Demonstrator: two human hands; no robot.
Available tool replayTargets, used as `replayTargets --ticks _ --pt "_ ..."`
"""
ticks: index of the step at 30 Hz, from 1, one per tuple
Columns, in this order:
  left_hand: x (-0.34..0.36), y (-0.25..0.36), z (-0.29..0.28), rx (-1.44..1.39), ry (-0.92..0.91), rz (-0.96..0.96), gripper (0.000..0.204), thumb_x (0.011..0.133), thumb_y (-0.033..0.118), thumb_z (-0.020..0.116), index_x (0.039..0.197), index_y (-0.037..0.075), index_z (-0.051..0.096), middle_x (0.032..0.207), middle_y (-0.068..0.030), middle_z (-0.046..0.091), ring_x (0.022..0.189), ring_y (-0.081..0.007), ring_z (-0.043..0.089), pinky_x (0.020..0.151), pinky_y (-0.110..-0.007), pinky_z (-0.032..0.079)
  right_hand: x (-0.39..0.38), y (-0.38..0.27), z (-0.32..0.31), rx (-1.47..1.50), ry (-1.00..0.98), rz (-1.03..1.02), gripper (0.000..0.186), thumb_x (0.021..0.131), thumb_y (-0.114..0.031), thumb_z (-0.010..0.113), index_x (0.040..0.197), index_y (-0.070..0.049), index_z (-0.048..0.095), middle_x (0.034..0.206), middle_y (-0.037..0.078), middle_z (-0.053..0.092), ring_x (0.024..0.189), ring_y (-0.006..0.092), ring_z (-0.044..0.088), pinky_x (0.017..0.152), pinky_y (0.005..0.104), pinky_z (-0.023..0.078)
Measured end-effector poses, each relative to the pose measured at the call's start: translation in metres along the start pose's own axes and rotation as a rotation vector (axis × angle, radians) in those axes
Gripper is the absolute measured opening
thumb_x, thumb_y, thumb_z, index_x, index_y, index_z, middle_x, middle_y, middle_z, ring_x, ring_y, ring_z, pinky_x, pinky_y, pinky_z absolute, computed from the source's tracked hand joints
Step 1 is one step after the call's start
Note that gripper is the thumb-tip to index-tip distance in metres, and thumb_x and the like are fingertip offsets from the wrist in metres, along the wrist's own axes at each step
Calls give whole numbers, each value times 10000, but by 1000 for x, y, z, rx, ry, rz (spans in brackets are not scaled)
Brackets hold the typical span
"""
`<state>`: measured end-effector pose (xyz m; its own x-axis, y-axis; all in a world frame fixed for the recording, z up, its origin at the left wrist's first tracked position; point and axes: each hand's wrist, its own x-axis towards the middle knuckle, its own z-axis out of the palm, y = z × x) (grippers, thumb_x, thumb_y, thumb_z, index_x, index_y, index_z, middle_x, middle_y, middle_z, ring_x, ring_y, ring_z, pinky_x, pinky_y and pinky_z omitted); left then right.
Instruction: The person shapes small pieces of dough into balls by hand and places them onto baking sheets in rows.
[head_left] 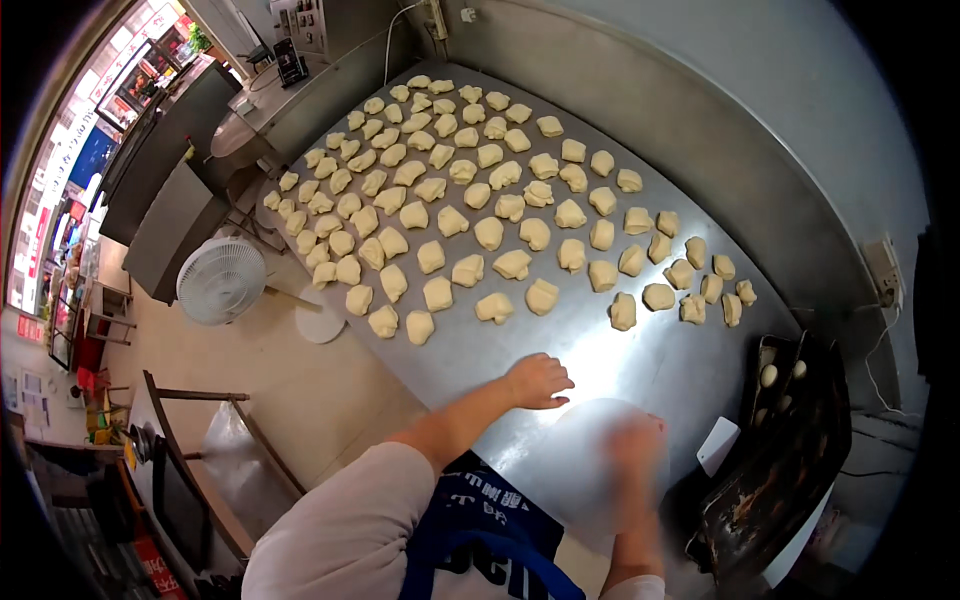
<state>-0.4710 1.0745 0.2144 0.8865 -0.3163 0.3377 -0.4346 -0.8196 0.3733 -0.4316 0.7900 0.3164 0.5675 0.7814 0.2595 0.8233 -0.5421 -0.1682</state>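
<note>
Many pale dough pieces [488, 233] lie in loose rows over the metal table [520, 370], most with rough, folded tops. My left hand [540, 382] rests palm down on the bare metal just in front of the nearest pieces. Its fingers are bent but slightly apart, and I see nothing in them. To the right, my right hand [634, 445] is smeared by motion, so its fingers cannot be read. Beneath and beside it spreads a pale, see-through rounded shape [575, 465], whose kind I cannot make out. A white flat rectangular piece [717, 445] lies right of that hand.
Dark, worn baking trays [775, 480] stand at the table's right end, with several small pale rounds inside. A metal splashback [690, 125] borders the far side. On the left are a white fan [222, 280] and a wooden-framed rack [235, 460]. A wall socket [884, 268] has a hanging cord.
</note>
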Motion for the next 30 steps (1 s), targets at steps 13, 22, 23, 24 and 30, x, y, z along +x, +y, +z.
replayTargets --ticks 13,22,23,24,30 --pt "14 14 6 -50 166 146 353 799 484 807 788 176 635 884 5 637 816 -231 626 791 -382 506 -28 29 53 56 -282 373 187 932 -245 675 943 -59 692 1021 141 683 1001 330 627 929 498 485" --pt "-35 4 -6 -203 355 -80 236 801 323 816 863 138 684 930 -23 687 925 -237 667 822 -418 537 -65 52 48 -75 -176 309 236 874 -315 740 922 -94 674 988 129 685 970 307 650 854 494 503" --pt "-38 15 1 -253 423 -115 228 810 344 802 847 152 683 897 -18 685 911 -232 664 824 -413 527 -67 41 55 -33 -239 379 243 866 -325 749 914 -100 672 980 126 686 963 304 652 843 493 505" --pt "-28 25 4 -269 421 -117 228 810 344 802 847 152 683 897 -18 685 911 -232 664 824 -413 527 -59 32 65 -11 -225 358 251 858 -335 758 905 -105 669 971 124 686 956 300 655 831 493 507" --pt "38 -25 13 -29 180 139 231 806 362 813 828 177 678 868 7 651 846 -221 644 832 -416 499 15 59 37 -82 -176 129 313 772 -362 852 784 -77 722 940 125 743 1009 342 657 909 485 496"
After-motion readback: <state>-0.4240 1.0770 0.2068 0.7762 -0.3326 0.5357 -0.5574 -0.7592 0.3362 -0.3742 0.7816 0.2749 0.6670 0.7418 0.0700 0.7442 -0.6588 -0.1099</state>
